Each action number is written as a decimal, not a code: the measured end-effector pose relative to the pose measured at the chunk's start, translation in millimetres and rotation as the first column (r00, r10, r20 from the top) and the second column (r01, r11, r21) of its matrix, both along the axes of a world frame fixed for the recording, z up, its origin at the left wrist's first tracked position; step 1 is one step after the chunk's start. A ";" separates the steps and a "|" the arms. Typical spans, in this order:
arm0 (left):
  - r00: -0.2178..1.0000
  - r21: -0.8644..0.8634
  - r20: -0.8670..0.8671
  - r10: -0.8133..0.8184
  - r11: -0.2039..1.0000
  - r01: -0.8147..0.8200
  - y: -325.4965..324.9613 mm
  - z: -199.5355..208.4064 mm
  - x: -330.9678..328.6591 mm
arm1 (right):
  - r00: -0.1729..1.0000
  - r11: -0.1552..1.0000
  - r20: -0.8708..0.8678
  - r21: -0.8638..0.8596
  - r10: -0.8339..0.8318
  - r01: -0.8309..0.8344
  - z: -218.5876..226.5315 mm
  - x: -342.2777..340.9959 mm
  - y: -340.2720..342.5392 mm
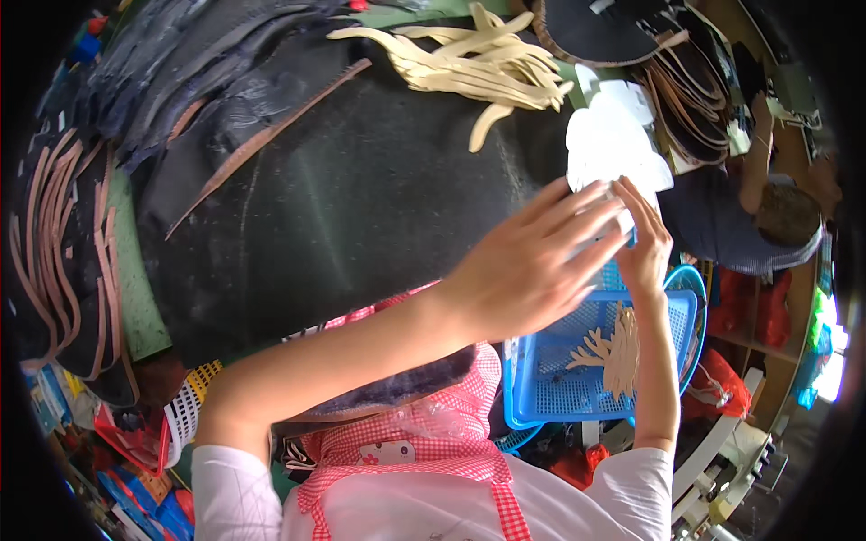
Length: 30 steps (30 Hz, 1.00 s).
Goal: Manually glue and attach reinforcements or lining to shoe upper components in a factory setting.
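Observation:
At the right side of the dark work surface, my left hand (546, 257) reaches across with its fingers stretched out and slightly apart, their tips beside my right hand. My right hand (645, 252) has its fingers pressed together and bent toward the left one. Between the two hands a small bit of white shows, too covered to make out. Just beyond my fingertips lies a pile of glaring white flat pieces (609, 144) with rounded edges. Past it, to the left, a heap of cream-coloured curved strips (478, 63) rests on the dark surface.
A blue perforated basket (532, 383) below my right forearm holds tan strips (621, 356). Dark pieces with brown edges (690, 99) lie at the far right, similar ones (54, 243) at the left. Crumpled dark sheets (207, 63) cover the far left. A person (740, 216) sits at right.

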<state>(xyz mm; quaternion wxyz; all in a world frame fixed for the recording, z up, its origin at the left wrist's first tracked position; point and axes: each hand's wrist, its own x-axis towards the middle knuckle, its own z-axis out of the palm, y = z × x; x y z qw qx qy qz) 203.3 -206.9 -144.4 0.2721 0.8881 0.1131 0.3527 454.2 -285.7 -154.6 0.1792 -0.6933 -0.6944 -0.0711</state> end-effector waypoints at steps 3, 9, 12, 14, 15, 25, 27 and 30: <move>0.959 0.185 -0.252 0.133 0.979 -0.087 23.5 -20.8 57.3 | 0.946 0.977 -0.248 -0.024 -0.210 0.211 -12.6 34.9 -6.5; 0.952 0.197 -0.234 0.200 0.968 -0.155 35.2 -48.6 67.4 | 0.889 0.737 0.146 0.625 -0.433 0.256 66.4 177.5 -23.8; 0.996 -0.198 -0.073 -0.058 0.979 0.042 42.1 -47.8 66.0 | 0.949 0.738 0.033 0.637 -0.313 0.221 90.9 140.2 -24.1; 0.905 -0.775 0.295 -0.307 0.477 0.414 30.7 -0.8 47.5 | 0.969 0.860 -0.101 0.448 -0.225 0.246 72.2 88.9 -26.8; 0.890 -0.836 0.369 -0.266 0.324 0.443 19.5 15.2 38.9 | 0.970 0.932 -0.095 0.269 -0.225 0.242 70.7 47.1 -22.9; 0.918 -0.926 0.332 -0.219 0.111 0.361 30.4 20.9 -49.6 | 0.727 0.949 -0.686 0.206 -0.034 0.239 74.2 -33.0 25.8; 0.928 -0.944 0.290 -0.235 0.087 0.318 40.6 27.6 -77.7 | 0.649 0.918 -0.755 0.190 -0.091 0.349 64.9 31.0 32.0; 0.953 -0.966 0.240 -0.188 0.054 0.253 62.0 24.8 -121.5 | 0.920 0.966 -0.295 -0.079 -0.258 0.246 38.6 142.1 30.4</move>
